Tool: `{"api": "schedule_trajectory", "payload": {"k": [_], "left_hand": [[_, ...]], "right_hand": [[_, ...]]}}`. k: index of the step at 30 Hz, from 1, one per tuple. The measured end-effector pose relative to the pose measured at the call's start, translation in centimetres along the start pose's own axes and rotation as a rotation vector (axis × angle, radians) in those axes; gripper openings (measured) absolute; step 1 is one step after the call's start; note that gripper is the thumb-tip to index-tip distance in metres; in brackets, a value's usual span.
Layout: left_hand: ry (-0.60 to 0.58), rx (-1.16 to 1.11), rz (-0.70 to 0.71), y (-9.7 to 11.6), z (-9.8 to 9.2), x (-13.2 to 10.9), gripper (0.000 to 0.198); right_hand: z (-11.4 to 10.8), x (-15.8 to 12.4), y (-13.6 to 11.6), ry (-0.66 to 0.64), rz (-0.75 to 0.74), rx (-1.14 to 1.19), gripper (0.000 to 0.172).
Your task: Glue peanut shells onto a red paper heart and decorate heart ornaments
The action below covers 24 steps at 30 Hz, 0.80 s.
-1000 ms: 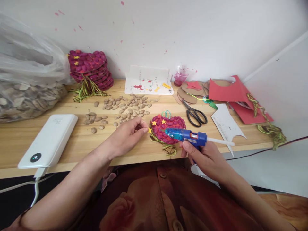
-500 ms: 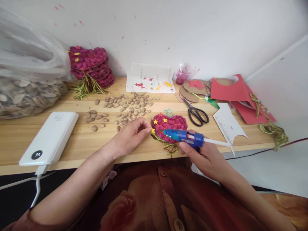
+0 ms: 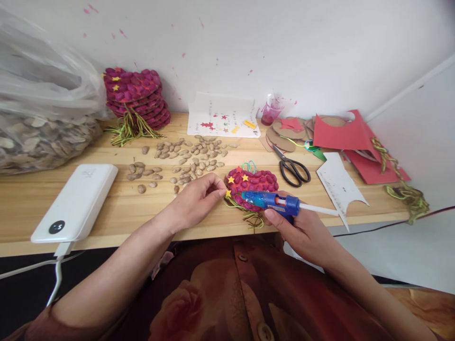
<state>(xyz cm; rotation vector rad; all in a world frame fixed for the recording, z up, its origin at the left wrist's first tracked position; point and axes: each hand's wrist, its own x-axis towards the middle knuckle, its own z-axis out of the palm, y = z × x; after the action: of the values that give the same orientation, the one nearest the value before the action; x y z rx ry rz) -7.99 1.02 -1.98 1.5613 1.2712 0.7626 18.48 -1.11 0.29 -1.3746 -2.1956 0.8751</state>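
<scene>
Between the thumb and fingertips of my left hand (image 3: 199, 201) a small yellow star (image 3: 228, 193) is pinched, at the left edge of a magenta peanut-covered ornament (image 3: 261, 180). Two more yellow stars, a red one and a looped cyan cord sit along the ornament's upper left; green and brown yarn hangs at its lower edge. My right hand (image 3: 302, 229) is wrapped round a blue hot glue gun (image 3: 270, 200) with a white glue stick out of its back. The gun's nozzle points left, towards the star, and covers part of the ornament.
Loose peanuts (image 3: 202, 151) lie behind my left hand. Black scissors (image 3: 293, 170), red paper (image 3: 344, 135) and a white card offcut (image 3: 337, 180) are at right. A white power bank (image 3: 76, 201), a bag of peanuts (image 3: 39, 142) and stacked magenta ornaments (image 3: 137, 94) stand left.
The whole view has shifted very slightly. Both hands, the star and the glue gun keep nearly the same positions relative to the ornament.
</scene>
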Motion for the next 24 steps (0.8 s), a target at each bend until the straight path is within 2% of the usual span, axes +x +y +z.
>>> {"api": "schedule_trajectory", "payload": {"k": [24], "left_hand": [[-0.009, -0.011, -0.008, -0.05, 0.14, -0.02, 0.02]], "right_hand": [[-0.08, 0.17, -0.42, -0.011, -0.007, -0.031, 0.032]]}}
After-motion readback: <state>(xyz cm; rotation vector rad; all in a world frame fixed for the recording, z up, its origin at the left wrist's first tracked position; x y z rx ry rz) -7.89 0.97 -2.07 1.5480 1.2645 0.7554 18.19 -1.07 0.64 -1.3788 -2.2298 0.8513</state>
